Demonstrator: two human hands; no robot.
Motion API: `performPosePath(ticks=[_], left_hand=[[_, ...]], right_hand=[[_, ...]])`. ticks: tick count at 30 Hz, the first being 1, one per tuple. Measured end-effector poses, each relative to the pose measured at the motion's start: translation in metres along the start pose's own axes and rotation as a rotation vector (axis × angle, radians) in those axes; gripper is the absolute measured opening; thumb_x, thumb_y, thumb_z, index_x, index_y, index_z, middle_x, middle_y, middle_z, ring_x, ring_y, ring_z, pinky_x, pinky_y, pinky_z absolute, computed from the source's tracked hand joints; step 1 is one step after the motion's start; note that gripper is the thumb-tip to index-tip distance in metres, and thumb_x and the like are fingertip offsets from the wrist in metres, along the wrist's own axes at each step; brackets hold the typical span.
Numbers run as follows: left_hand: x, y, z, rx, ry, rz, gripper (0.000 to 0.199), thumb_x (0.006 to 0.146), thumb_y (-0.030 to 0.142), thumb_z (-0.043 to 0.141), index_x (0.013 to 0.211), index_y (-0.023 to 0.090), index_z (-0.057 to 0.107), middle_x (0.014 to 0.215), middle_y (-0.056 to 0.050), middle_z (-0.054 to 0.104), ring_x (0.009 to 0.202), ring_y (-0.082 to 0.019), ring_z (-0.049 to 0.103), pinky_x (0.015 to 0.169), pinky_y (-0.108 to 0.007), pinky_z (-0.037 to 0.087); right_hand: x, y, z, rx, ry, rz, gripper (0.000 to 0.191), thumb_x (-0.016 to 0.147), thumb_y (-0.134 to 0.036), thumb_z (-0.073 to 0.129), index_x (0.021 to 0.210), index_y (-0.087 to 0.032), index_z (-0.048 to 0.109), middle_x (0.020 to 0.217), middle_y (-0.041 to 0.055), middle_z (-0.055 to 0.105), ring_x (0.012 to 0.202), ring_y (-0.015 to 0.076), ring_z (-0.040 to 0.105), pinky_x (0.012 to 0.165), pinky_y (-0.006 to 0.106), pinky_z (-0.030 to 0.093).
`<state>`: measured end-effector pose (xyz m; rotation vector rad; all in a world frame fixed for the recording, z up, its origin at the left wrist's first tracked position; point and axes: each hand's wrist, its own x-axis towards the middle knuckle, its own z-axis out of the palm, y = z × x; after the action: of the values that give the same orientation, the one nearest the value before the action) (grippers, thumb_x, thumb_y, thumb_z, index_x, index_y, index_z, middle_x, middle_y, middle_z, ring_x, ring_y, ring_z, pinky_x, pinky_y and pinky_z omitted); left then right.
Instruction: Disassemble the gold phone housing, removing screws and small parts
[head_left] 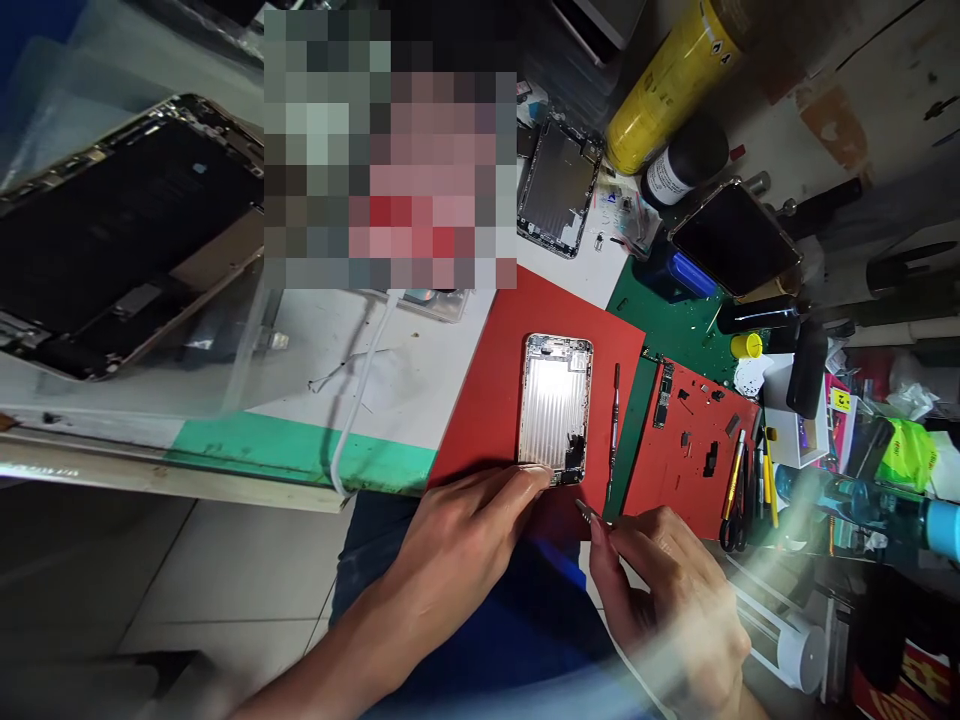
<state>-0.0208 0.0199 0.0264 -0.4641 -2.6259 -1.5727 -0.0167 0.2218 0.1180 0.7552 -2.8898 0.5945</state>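
Observation:
An opened phone housing (556, 405) with a bare, shiny metal inside lies on a red mat (472, 400). My left hand (469, 530) has its fingers closed on the near edge of this housing, beside a dark patch at its lower right corner. Just right of there, my right hand (667, 590) pinches a small, thin metal tool (585, 512); its tip points toward the housing without touching it. The tool's exact kind is hard to make out. A slim screwdriver (615, 425) rests on the mat to the right of the housing.
A second red mat (694, 480) carries a circuit board (663, 395) and several small dark parts. Another opened phone (562, 185) lies behind. A yellow can (667, 80) and a black bottle (682, 165) stand back right. A white cable (356, 400) crosses the table's left side.

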Motion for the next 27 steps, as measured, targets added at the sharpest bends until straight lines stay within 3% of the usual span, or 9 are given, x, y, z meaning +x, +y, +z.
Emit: performPosePath(ticks=[5,13,22,27], left_hand=[[0.001,0.001,-0.001,0.008,-0.005,0.001,0.029,0.105,0.007,0.052,0.124,0.021,0.068,0.107,-0.003,0.083,0.088,-0.019,0.082,0.085,-0.034,0.071],[0.001,0.001,-0.001,0.028,0.012,0.021,0.025,0.108,0.009,0.050,0.122,0.021,0.067,0.107,-0.003,0.083,0.088,-0.018,0.082,0.084,-0.032,0.070],[0.001,0.000,0.000,0.019,-0.003,0.019,0.026,0.108,0.009,0.051,0.126,0.021,0.066,0.111,-0.004,0.083,0.090,-0.019,0.082,0.086,-0.034,0.071],[0.000,0.000,0.000,-0.003,-0.007,0.011,0.036,0.102,0.002,0.051,0.128,0.022,0.066,0.112,-0.003,0.083,0.093,-0.019,0.082,0.089,-0.036,0.071]], right_hand=[[0.007,-0.006,-0.006,-0.052,0.026,0.103,0.010,0.104,-0.012,0.064,0.106,-0.022,0.066,0.081,0.0011,0.074,0.064,0.0155,0.070,0.057,0.030,0.060],[-0.003,0.004,0.003,0.046,0.035,0.179,0.010,0.103,-0.015,0.070,0.107,-0.023,0.065,0.084,0.0005,0.076,0.066,0.0152,0.073,0.062,0.029,0.066],[-0.002,0.001,0.005,-0.027,0.045,0.179,0.010,0.102,-0.017,0.073,0.103,-0.023,0.065,0.080,-0.0014,0.074,0.060,0.0138,0.068,0.054,0.029,0.058],[0.006,-0.002,0.002,-0.048,0.046,0.056,0.018,0.099,-0.010,0.073,0.112,-0.021,0.065,0.082,0.0015,0.073,0.065,0.0157,0.067,0.056,0.031,0.056]])
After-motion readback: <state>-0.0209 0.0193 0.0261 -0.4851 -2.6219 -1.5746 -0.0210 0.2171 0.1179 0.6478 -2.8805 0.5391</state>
